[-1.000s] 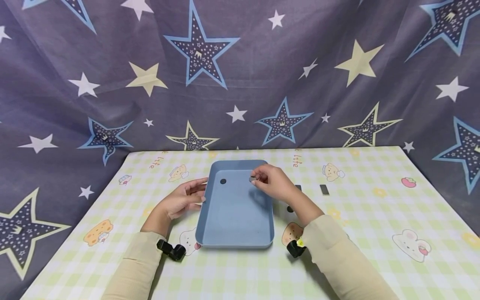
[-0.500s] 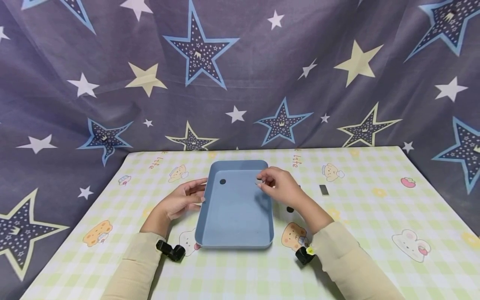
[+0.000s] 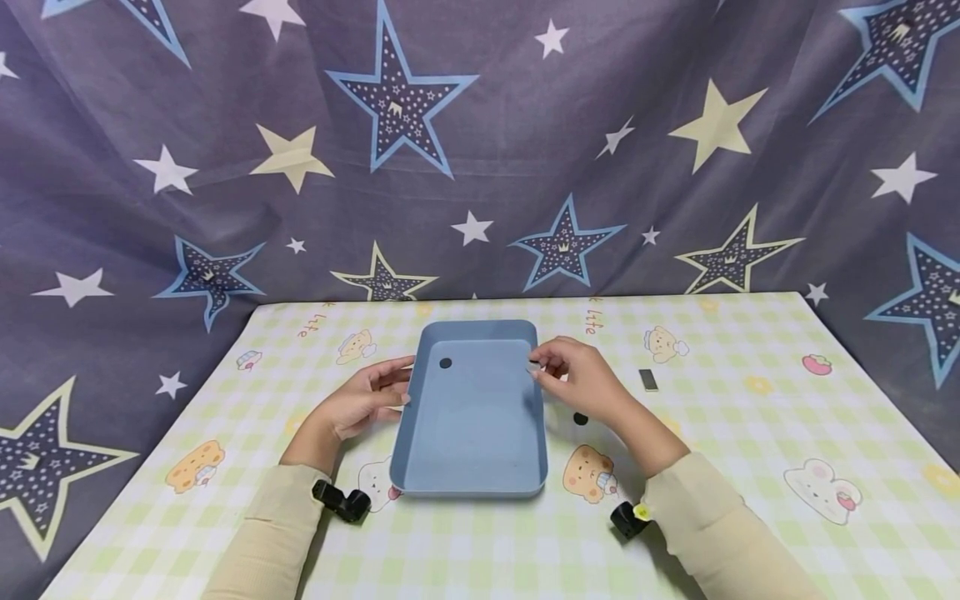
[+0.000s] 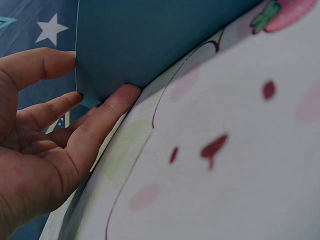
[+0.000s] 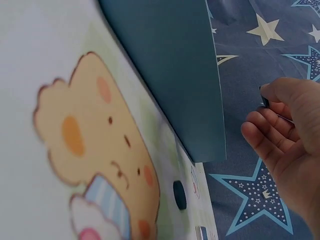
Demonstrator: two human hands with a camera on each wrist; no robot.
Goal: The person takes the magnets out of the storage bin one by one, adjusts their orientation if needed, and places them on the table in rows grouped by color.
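Note:
A blue rectangular tray (image 3: 472, 442) lies on the table, with a small round black disc (image 3: 446, 363) inside near its far left corner. My left hand (image 3: 363, 398) rests against the tray's left outer wall; in the left wrist view its extended fingers (image 4: 107, 112) touch that wall. Over the tray's right rim, my right hand (image 3: 581, 382) pinches a small dark, thin piece (image 5: 264, 97) between thumb and fingertips. Its exact shape is partly covered by the fingers. Another round black disc (image 3: 581, 419) lies on the table below the right hand.
A small dark rectangular piece (image 3: 648, 380) lies to the right of the right hand. The tablecloth (image 3: 750, 433) is pale green check with cartoon prints. Behind the table hangs a dark star-patterned curtain (image 3: 480, 150).
The right hand has moved right, from over the tray's inside to its right rim, still pinching the small piece. The left hand and tray have stayed in place.

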